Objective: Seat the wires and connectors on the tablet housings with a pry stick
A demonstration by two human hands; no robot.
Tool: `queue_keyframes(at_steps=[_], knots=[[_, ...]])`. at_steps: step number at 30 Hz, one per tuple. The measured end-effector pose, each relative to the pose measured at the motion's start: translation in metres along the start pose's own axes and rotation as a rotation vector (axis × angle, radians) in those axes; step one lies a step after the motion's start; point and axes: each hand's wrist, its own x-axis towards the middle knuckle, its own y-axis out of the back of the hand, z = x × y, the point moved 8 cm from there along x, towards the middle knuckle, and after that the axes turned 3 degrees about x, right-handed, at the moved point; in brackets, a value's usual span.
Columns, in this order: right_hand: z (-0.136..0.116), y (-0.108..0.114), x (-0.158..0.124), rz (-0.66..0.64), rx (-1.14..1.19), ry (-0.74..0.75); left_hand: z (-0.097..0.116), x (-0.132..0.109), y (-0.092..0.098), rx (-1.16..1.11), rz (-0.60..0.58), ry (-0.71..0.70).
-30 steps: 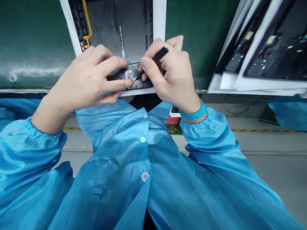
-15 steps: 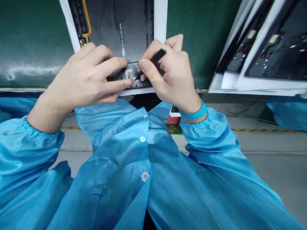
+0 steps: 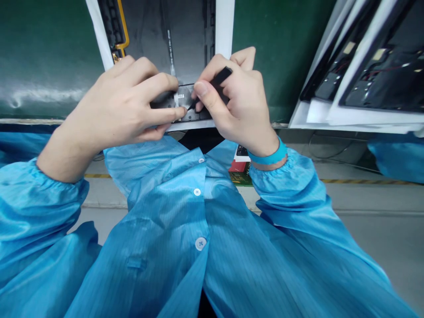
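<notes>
My right hand (image 3: pixel 243 101) pinches a slim black pointed tool (image 3: pixel 221 77) between thumb and fingers. Its broad, squared end sticks up past the thumb, and its fine tip points down left at the lower edge of a dark electronic panel (image 3: pixel 145 31). My left hand (image 3: pixel 119 106) is open, fingers stretched out over the panel's lower edge. One of its fingertips rests close to the tool's tip, beside a small silvery strip (image 3: pixel 177 99). An orange flex cable (image 3: pixel 125 37) runs along the panel's left side. My hands cover parts of the lower edge.
Under the panel lies a white sheet (image 3: pixel 225 22) on the green mat (image 3: pixel 274 39). More dark panels (image 3: pixel 380 75) are stacked with white sheets at the right. Below the table's front edge, a red item (image 3: pixel 237 166) and a green circuit board (image 3: pixel 240 179) show.
The panel and both hands appear slightly farther right in view. Both hands keep nearly the same pose, and the tool's tip stays near the left fingertip.
</notes>
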Motion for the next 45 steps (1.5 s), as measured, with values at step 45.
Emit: queue_keyframes(at_steps=[45], knots=[[-0.012, -0.01, 0.002, -0.104, -0.302, 0.132, 0.003, -0.008, 0.005, -0.019, 0.108, 0.007]])
